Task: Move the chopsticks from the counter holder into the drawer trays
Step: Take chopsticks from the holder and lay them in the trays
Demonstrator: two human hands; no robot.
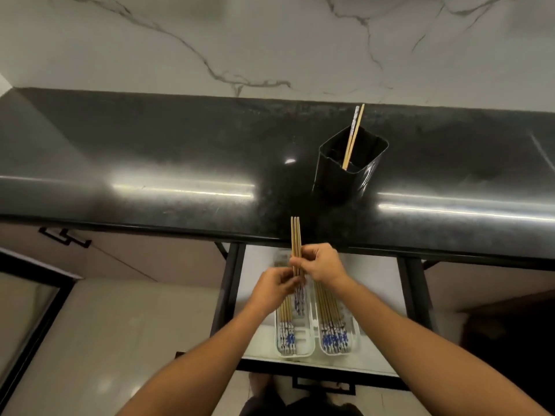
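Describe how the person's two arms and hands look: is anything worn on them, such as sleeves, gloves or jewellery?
Both forearms are bare as far as the picture shows; no sleeve reaches into view. The left hand and the right hand wear no gloves. No watch, bracelet or ring shows on the visible sides of the wrists and fingers. There are no markings or tattoos that can be made out.

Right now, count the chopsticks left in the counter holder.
2: both lean together against the far rim of the black holder, one patterned chopstick and one plain chopstick. Shorter ones inside could be hidden.

Head view, steeply down over counter (180, 151)
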